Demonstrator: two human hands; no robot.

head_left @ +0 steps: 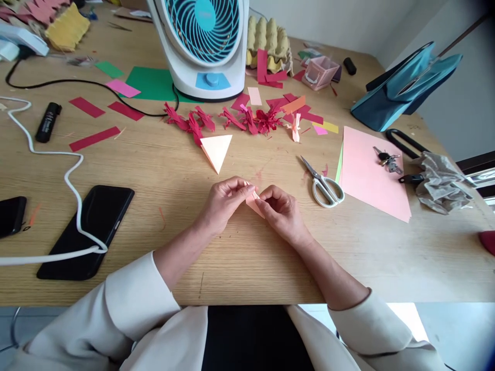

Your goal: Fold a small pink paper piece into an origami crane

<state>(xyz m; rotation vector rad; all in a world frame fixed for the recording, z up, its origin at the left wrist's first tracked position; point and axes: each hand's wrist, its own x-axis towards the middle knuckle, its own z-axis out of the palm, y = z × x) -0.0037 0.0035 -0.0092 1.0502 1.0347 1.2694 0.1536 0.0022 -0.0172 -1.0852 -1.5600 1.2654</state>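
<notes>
- Sleeves (135, 293) are reaching in over the near edge of the wooden table (247, 273).
- A large black device (110, 208) is lying at the left, with a white cable (46, 258) crossing it.
- The left hand (224, 202) is pinching a small pink paper piece (254, 204) between thumb and fingers, fingers curled nearly closed.
- The right hand (284, 211) is gripping the same piece at its other side, also curled; the paper is sitting between both hands, above the table.
- White-handled scissors (327, 190) are lying to the right, near pink sheets (371, 178) that are bearing keys (388, 159).
- A pale paper triangle (217, 152) is resting just beyond the hands.
- Crimson paper twists (266, 121) are lying in a row behind it.
- A white fan (181, 87) is standing farther back, beside an egg carton (268, 36).
</notes>
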